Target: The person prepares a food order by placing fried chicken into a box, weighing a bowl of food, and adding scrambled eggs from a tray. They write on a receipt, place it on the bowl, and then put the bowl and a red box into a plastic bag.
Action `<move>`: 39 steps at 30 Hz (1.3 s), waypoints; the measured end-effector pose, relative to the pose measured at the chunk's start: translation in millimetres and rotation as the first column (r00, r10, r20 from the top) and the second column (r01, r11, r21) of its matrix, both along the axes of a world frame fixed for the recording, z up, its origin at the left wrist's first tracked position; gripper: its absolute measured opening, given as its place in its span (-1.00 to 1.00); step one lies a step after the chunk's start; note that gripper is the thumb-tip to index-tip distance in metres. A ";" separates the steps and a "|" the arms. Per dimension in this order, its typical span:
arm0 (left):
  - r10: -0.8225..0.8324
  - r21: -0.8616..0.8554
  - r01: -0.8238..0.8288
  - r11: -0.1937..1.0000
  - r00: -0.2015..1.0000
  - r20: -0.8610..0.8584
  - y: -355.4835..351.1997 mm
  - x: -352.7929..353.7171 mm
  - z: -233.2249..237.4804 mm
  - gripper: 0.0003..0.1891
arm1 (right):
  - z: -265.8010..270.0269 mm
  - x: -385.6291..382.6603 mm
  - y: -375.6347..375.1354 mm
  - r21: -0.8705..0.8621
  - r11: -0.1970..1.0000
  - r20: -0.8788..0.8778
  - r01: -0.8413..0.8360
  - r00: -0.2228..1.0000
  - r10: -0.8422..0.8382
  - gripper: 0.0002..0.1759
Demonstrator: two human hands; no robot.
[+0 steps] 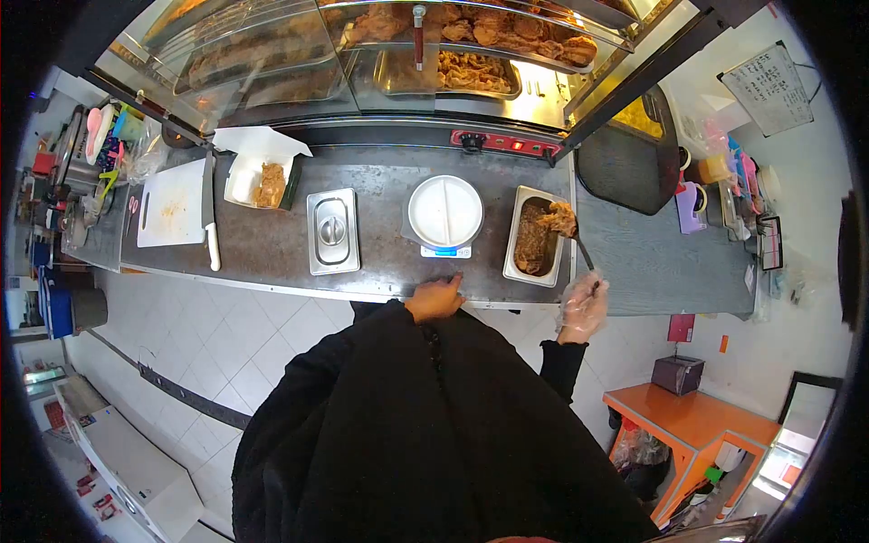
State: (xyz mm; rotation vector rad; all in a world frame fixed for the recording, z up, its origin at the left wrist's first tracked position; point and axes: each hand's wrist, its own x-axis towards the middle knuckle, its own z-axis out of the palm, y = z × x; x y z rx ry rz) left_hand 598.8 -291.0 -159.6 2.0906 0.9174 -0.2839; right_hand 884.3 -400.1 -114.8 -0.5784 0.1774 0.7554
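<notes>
My right hand (582,308), in a clear plastic glove, grips the dark handle of a serving spoon (587,258). A lump of brown food (558,219) sits on the spoon's head, over the right side of a deep steel pan (512,237) of brown, saucy food. My left hand (436,298) is bare and rests at the counter's front edge, fingers stretched out and holding nothing. Just beyond its fingertips stands a kitchen scale (445,252). A white round divided dish (429,209) rests on the scale.
A lidded steel pan (333,233), an open takeaway box (240,181) with food, a knife (213,240) and a white cutting board (172,204) lie leftward. Behind stands a glass heated cabinet (389,100) of fried food. A black tray (625,167) sits at the right.
</notes>
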 end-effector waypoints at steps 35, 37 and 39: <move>0.715 -0.076 -0.753 0.653 0.580 0.391 73.0 -62.6 61.8 -0.63 | 51.8 -137.7 78.3 -0.121 0.973 0.991 -0.195 -0.085 0.107 -0.92; 0.687 -0.081 -0.801 0.593 0.451 0.570 75.8 -50.7 76.3 -0.67 | 64.2 -135.4 72.0 -0.257 0.963 0.938 -0.079 -0.260 0.229 -0.87; 0.604 0.033 -0.793 0.608 0.489 0.630 83.4 -43.7 63.9 -0.64 | 69.0 -132.7 70.9 -0.271 0.962 0.919 -0.041 -0.308 0.246 -0.84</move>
